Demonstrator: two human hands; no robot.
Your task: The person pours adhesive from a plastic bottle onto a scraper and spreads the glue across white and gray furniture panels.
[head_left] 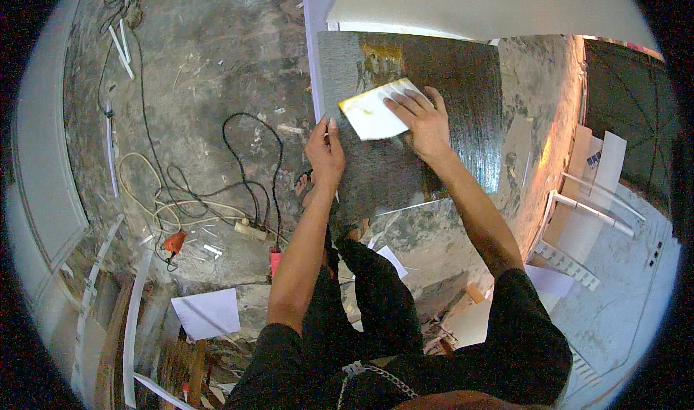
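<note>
A white flat rectangular piece (376, 114) with a yellowish, glue-like edge is in my right hand (428, 124). My right fingers lie across its face and hold it tilted over a dark board (463, 106). The board's surface looks streaked and shiny, with an amber smear (383, 57) near its far edge. At the board's left edge, my left hand (325, 150) pinches the rim between thumb and fingers. A pale strip (312, 56) runs away from that spot along the left side.
On the stained concrete floor at left lie tangled black and cream cables (181, 193), an orange plug-like item (173, 242) and white scraps. A white sheet (208, 314) lies lower left. White panels and strips (585, 208) lean at right. A large white panel (491, 5) stands beyond the board.
</note>
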